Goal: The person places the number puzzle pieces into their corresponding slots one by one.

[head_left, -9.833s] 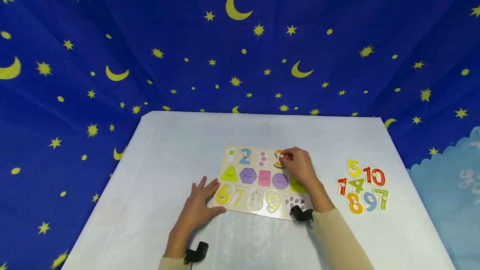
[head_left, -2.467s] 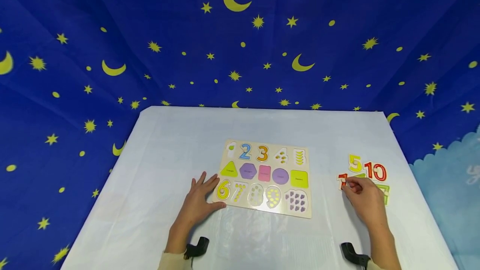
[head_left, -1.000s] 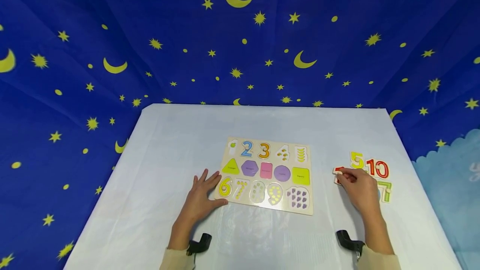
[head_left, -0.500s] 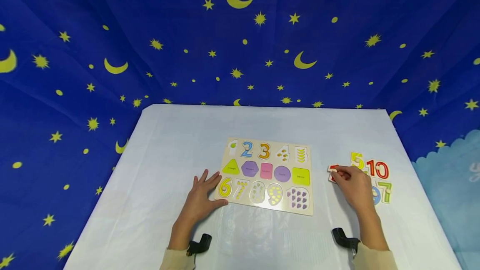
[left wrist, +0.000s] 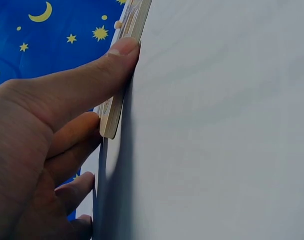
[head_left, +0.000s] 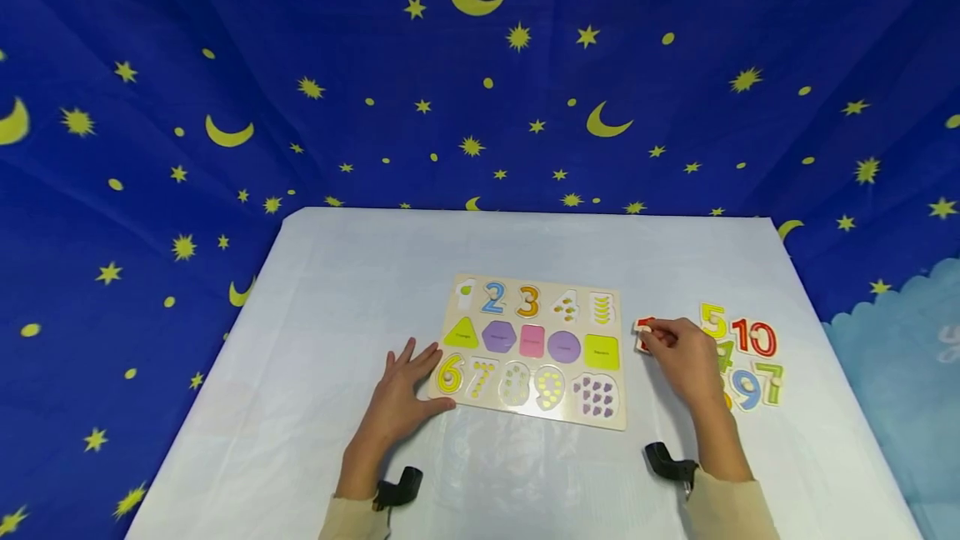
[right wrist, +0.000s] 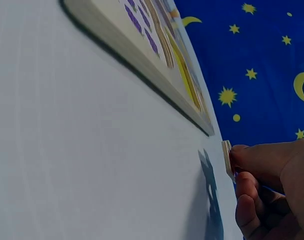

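- Two hands are over the white surface (head_left: pixel 525 482).
- Right hand (head_left: pixel 686 361) pinches the red number 1 (head_left: pixel 643 333) in its fingers (right wrist: pixel 251 160), lifted just right of the puzzle board (head_left: pixel 534 349).
- Left hand (head_left: pixel 401 398) lies flat with straight fingers (left wrist: pixel 87 80), touching the board's left edge.
- More numbers (head_left: pixel 750 357) lie to the right.

A puzzle board (head_left: pixel 536 348) lies mid-table (head_left: pixel 337 273), a left hand (head_left: pixel 401 398) at its left edge; loose number pieces (head_left: pixel 750 357) lie to its right.
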`<state>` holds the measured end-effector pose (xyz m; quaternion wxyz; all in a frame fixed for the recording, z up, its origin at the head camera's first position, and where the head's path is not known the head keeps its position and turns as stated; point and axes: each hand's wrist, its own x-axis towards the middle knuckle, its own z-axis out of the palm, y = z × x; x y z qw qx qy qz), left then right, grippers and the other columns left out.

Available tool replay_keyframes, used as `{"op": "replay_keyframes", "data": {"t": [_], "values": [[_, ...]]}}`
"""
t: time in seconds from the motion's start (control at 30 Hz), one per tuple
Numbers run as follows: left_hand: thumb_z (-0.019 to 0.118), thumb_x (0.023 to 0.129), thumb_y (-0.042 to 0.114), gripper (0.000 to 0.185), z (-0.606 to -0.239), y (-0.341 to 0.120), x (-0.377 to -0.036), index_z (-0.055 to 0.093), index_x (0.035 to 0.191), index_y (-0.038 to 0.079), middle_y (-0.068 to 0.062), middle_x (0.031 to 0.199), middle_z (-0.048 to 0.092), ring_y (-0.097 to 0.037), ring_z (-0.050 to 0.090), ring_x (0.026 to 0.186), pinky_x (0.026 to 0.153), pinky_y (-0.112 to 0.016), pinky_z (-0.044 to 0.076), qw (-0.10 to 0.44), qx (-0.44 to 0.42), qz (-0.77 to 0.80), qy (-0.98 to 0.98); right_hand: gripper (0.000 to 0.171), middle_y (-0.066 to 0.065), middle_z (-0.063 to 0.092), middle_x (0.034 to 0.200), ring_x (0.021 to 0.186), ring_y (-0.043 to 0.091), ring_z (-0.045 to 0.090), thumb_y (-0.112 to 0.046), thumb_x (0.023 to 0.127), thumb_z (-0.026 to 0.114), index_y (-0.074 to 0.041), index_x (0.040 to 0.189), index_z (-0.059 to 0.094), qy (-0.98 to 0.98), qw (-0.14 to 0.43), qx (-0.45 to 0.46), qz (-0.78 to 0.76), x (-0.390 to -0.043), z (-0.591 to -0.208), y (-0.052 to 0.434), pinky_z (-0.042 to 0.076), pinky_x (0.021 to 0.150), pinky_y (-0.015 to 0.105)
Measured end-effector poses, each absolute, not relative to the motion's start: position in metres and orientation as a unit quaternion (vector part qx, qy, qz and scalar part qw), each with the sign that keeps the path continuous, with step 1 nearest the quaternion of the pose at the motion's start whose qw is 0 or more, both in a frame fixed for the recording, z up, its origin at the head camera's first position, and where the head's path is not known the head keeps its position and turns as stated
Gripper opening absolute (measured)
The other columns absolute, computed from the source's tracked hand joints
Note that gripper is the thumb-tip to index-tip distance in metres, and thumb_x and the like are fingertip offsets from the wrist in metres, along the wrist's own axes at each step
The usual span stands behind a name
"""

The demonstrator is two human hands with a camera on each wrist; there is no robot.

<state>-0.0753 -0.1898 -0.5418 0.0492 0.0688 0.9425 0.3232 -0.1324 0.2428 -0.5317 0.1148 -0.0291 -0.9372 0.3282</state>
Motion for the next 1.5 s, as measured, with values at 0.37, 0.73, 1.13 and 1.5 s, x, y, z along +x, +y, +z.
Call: {"op": "replay_keyframes", "data": {"t": [0.37, 0.73, 1.13, 1.5], "values": [[0.086, 0.067, 0.042, 0.088, -0.541, -0.190, -0.077, 0.049, 0.141, 0.015, 0.008, 0.147, 0.041, -0.019, 0.013, 0.145, 0.117, -0.043, 0.000, 0.047, 0.066, 0.316, 0.945, 0.024, 0.005, 0.061, 0.082, 0.070, 0.018, 0.052, -0.021, 0.087, 0.071, -0.003, 0.102, 0.073, -0.934, 0.109, -0.023, 0.339, -0.135, -0.528, 0.234, 0.043, 0.057, 0.029], [0.087, 0.066, 0.041, 0.087, -0.538, -0.189, -0.076, 0.050, 0.141, 0.015, 0.007, 0.147, 0.042, -0.020, 0.013, 0.145, 0.117, -0.043, 0.001, 0.048, 0.063, 0.316, 0.946, 0.024, 0.005, 0.060, 0.082, 0.071, 0.019, 0.052, -0.020, 0.087, 0.071, -0.002, 0.103, 0.073, -0.935, 0.097, -0.014, 0.339, -0.135, -0.528, 0.226, 0.044, 0.057, 0.028], [0.087, 0.066, 0.041, 0.087, -0.539, -0.189, -0.074, 0.050, 0.141, 0.015, 0.008, 0.147, 0.042, -0.020, 0.013, 0.145, 0.117, -0.043, 0.001, 0.051, 0.059, 0.317, 0.945, 0.024, 0.004, 0.059, 0.082, 0.070, 0.018, 0.051, -0.022, 0.088, 0.071, -0.003, 0.102, 0.073, -0.935, 0.087, -0.003, 0.344, -0.139, -0.531, 0.218, 0.044, 0.058, 0.029], [0.086, 0.066, 0.041, 0.087, -0.540, -0.189, -0.075, 0.050, 0.141, 0.016, 0.008, 0.147, 0.042, -0.019, 0.013, 0.145, 0.117, -0.043, 0.001, 0.050, 0.061, 0.316, 0.946, 0.021, 0.003, 0.058, 0.081, 0.070, 0.018, 0.050, -0.020, 0.086, 0.073, -0.003, 0.100, 0.073, -0.931, 0.101, 0.014, 0.352, -0.144, -0.529, 0.211, 0.043, 0.060, 0.030]]}}
